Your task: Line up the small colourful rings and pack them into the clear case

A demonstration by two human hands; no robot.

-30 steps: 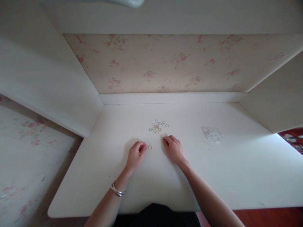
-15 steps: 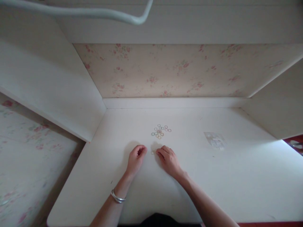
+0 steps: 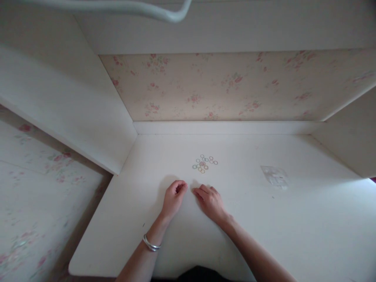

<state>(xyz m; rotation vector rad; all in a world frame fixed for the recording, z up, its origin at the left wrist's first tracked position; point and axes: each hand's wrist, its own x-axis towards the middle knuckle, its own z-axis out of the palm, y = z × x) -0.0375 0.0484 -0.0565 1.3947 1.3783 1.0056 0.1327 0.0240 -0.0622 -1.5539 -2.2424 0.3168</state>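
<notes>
Several small thin rings in pale colours lie in a loose cluster on the white tabletop, just beyond my hands. My left hand rests on its side, fingers curled and thumb pressed to the index finger. Whatever the pinch may hold is hidden. To its right, a short gap away, my right hand lies palm down with thumb and fingertips drawn together on the table. Its fingertips cover the spot where a single ring lay, and that ring is out of sight.
A clear plastic bag lies flat to the right, with a tiny dark speck below it. Another dark bit sits left of my left forearm. White panels and a floral wall enclose the table; a white bar crosses overhead.
My right fingertips have shifted left, over the single ring, which no longer shows. My left hand keeps its curled shape. The whole view has moved slightly.
</notes>
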